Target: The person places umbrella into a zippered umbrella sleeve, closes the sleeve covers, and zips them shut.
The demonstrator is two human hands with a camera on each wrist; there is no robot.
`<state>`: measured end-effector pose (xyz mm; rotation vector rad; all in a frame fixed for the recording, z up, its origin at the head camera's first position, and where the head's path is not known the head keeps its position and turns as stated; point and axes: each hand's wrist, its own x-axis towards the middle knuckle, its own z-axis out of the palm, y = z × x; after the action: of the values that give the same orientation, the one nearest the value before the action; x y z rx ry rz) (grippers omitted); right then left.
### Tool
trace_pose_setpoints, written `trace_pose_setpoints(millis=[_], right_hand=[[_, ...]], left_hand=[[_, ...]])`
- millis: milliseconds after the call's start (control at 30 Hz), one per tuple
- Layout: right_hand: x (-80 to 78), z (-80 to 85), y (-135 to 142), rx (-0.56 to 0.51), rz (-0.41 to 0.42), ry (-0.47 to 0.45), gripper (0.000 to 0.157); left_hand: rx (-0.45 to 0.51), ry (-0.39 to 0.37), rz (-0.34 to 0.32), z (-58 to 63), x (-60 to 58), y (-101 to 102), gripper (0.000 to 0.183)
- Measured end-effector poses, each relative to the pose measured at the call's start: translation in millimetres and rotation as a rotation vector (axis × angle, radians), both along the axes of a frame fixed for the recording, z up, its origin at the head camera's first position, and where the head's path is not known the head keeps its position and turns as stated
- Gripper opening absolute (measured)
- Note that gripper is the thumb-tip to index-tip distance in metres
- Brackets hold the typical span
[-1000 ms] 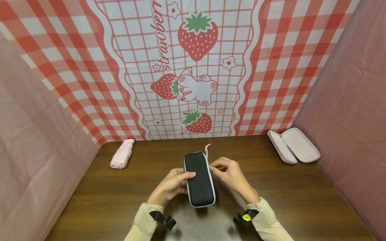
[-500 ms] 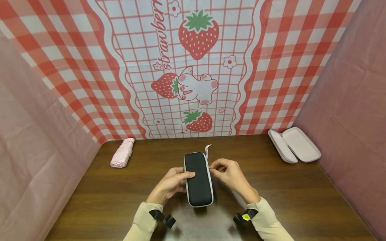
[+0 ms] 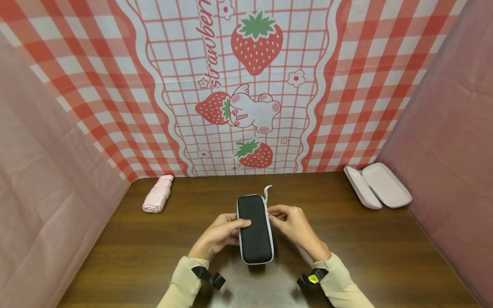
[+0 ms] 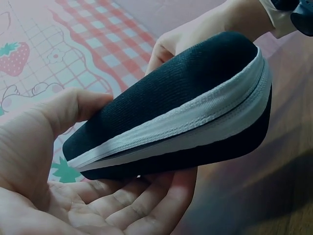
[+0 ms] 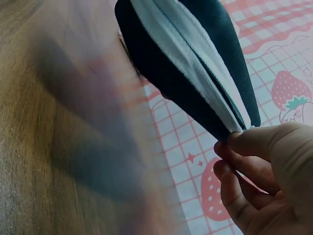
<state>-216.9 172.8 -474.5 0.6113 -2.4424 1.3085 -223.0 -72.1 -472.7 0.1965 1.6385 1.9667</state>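
Note:
A black zip case [image 3: 255, 231] with white zipper tape around its side is held slightly above the table in the head view. My left hand [image 3: 218, 234] grips its left side, thumb on the top face and fingers underneath, as the left wrist view also shows. At the far right edge my right hand [image 3: 294, 224] pinches the zipper pull, which the fingertips mostly hide. A white strap [image 3: 266, 192] sticks up from the case's far right corner. In the left wrist view a thin dark line runs between the bands of white zipper tape [image 4: 195, 115].
An opened pale pink hard case [image 3: 386, 186] lies at the back right of the wooden table [image 3: 154, 256]. A folded pink bundle [image 3: 158, 194] lies at the back left. Behind hangs a strawberry-print cloth [image 3: 254, 94], with pink curtains at both sides.
The head view has shifted slightly, so everything sits a little to the right. Both hands keep their holds on the case, with hardly any movement.

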Motion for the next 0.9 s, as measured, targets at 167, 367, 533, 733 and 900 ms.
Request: trace_pose_setpoints(millis=[167, 367, 533, 733, 900], right_hand=[[-1.4, 0.0, 1.3, 0.040, 0.016, 0.078, 0.014], [-4.2, 4.5, 2.7, 0.114, 0.050, 0.127, 0.012], [-6.1, 9.3, 1.9, 0.168, 0.074, 0.131, 0.012], [-8.4, 10.1, 2.4, 0.181, 0.114, 0.232, 0.013], [-8.3, 9.4, 4.0, 0.188, 0.140, 0.285, 0.013]], left_hand=[[-0.025, 0.009, 0.002, 0.5, 0.9, 0.5, 0.043], [-0.073, 0.025, 0.008, 2.6, 0.3, 0.5, 0.042], [-0.074, 0.030, 0.006, 2.6, 0.4, -0.8, 0.041], [-0.057, 0.037, 0.036, 3.4, -0.1, -1.0, 0.037], [-0.062, 0.036, 0.040, 1.6, -1.1, -1.8, 0.038]])
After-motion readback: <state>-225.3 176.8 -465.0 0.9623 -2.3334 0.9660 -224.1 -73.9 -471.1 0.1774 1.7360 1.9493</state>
